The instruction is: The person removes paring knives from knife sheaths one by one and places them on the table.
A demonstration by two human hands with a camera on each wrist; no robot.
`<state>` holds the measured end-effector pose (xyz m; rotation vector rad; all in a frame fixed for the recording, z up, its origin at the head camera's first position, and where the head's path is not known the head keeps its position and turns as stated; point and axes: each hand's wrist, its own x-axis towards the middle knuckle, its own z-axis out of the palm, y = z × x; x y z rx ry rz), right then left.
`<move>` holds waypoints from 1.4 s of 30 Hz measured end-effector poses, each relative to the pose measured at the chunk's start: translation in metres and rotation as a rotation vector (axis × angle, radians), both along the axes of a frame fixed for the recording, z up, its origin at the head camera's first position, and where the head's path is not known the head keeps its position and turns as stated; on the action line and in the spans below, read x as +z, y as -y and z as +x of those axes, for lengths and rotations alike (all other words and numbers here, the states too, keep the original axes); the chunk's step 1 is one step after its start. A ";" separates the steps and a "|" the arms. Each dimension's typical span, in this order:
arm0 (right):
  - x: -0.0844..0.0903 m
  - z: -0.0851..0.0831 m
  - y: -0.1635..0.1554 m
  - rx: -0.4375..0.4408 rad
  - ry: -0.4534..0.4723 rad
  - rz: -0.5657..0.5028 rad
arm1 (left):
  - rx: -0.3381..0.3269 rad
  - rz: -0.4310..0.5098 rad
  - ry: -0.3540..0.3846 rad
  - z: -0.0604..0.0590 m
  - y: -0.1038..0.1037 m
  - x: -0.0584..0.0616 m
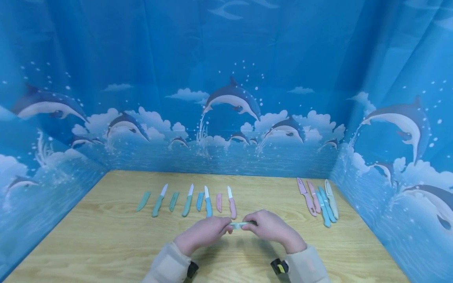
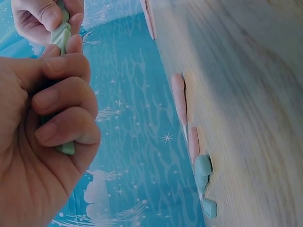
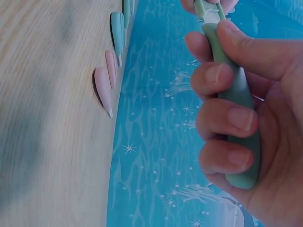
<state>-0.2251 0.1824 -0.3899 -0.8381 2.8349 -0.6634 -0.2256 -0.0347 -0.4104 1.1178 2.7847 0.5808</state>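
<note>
Your right hand (image 1: 270, 228) fingers wrap the green knife (image 3: 234, 94) handle | left hand (image 1: 205, 232) fingers curl around its sheath (image 2: 60, 38), aligned end-to-end above the surface (image 1: 106, 243).

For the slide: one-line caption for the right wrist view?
Right hand grips a green knife handle; left hand holds its sheath.

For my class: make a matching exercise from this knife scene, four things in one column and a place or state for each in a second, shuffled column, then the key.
1. light green knife
2. pink knife in the left row
3. four sheathed knives
4. leftmost green sheath

A. far left end of the row
B. held between both hands
C. right side of the table
D. blade bare, right end of the row

Pairs: 1-B, 2-D, 3-C, 4-A
</note>
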 end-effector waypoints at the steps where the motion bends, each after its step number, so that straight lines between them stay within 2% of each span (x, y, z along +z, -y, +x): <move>1: 0.000 0.000 0.000 0.001 0.001 -0.002 | 0.000 0.001 0.003 0.000 0.000 0.000; 24: 0.003 -0.001 -0.003 -0.001 0.033 0.006 | 0.019 -0.002 0.042 -0.001 0.000 -0.002; 42: 0.002 -0.002 -0.007 -0.011 0.051 -0.003 | 0.005 0.010 0.060 -0.002 0.002 0.000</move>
